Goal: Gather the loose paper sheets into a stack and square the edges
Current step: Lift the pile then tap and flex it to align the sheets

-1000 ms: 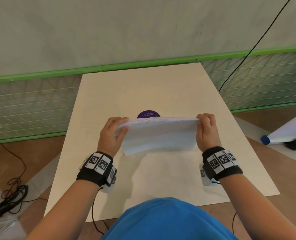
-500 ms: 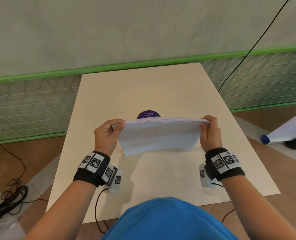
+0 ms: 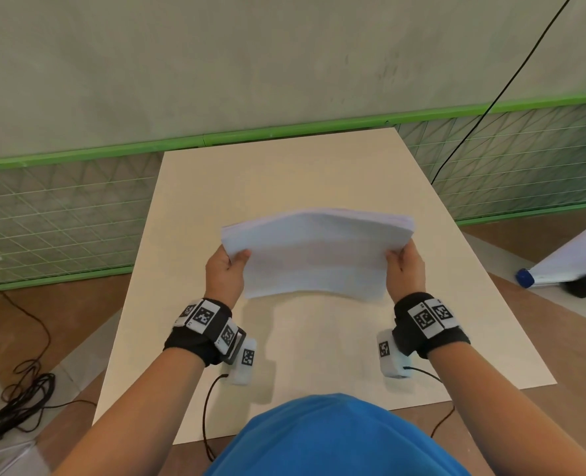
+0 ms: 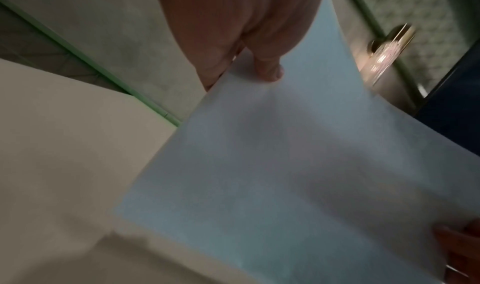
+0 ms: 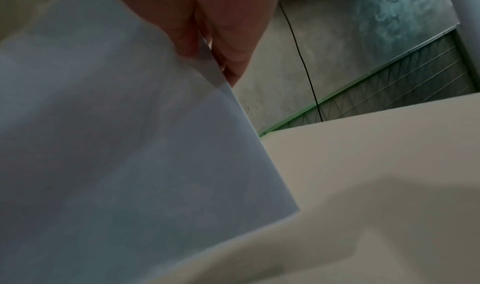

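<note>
A stack of white paper sheets hangs in the air over the middle of the beige table, tilted with its face towards me and slightly bowed. My left hand pinches the stack's left edge, thumb on the near face. My right hand pinches the right edge in the same way. The left wrist view shows the thumb on the stack of sheets. In the right wrist view my fingers clamp the edge of the paper stack. The stack's lower edge is off the table.
Behind the table run a green rail and wire mesh fence below a grey wall. Black cables lie on the floor at the left. A white roll with a blue cap lies on the floor at the right.
The stack has tipped from standing on edge to facing me and has risen, now hiding the purple disc behind it. Both hands slid from the top corners down the side edges.
</note>
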